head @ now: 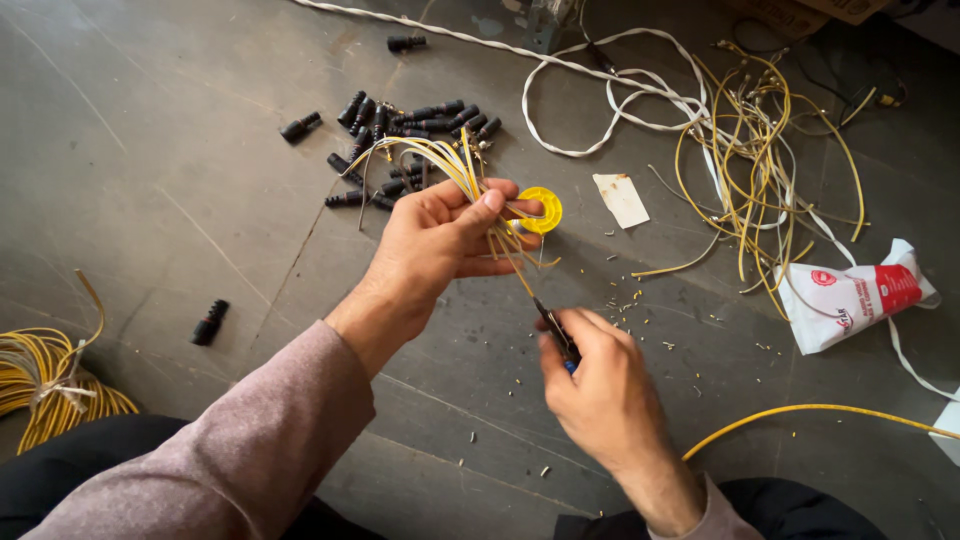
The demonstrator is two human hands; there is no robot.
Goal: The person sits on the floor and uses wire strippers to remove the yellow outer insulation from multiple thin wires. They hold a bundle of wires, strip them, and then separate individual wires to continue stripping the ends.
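At the far left edge a coil of yellow wire (45,380) lies on the grey floor (150,150), tied with a pale strip. Just right of it sits a lone black connector (210,322). In the upper middle, a heap of black connectors (400,140) is spread on the floor, with two more lying apart above and to the left of it.

The left hand (440,245), in a mauve sleeve (250,440), is closed around a bundle of short yellow wires (440,160) that arch up over the heap; thumb and fingers pinch them tight. Just beyond its fingertips a yellow tape roll (543,208) rests on the floor.

One wire runs down from that grip to the right hand (600,395), lower centre, which is closed around a small dark tool (557,332) with a blue handle tip, its nose touching the wire. Tiny wire scraps speckle the floor nearby.

Right of centre lies a white paper scrap (621,199), then a tangle of yellow and white wires (750,150), and a white-and-red plastic pouch (850,298). A long yellow cable (800,410) crosses the lower right.
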